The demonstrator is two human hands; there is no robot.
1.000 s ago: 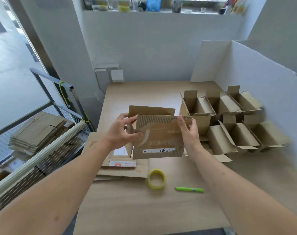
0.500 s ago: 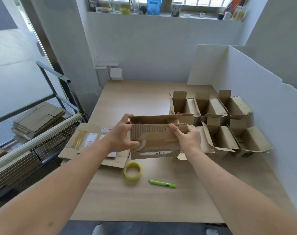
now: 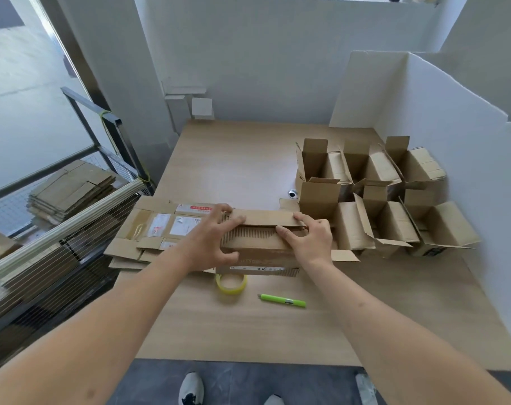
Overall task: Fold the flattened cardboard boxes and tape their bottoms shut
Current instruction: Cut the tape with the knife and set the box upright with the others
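Note:
A brown cardboard box stands on the wooden table at mid-front, its flaps folded over on top. My left hand grips its left end, fingers over the top flap and thumb on the front face. My right hand presses flat fingers down on the flaps at the right end. A yellow tape roll lies just in front of the box. Flattened cardboard boxes with labels lie to the left of the box.
Several folded open boxes stand in rows at the right against a white partition. A green utility knife lies in front of the tape. More flat cardboard is stacked on a wire rack at left.
The box has come down from in front of me onto the table, and its top flaps are folded down. Both hands moved onto the top. My view tilted downward.

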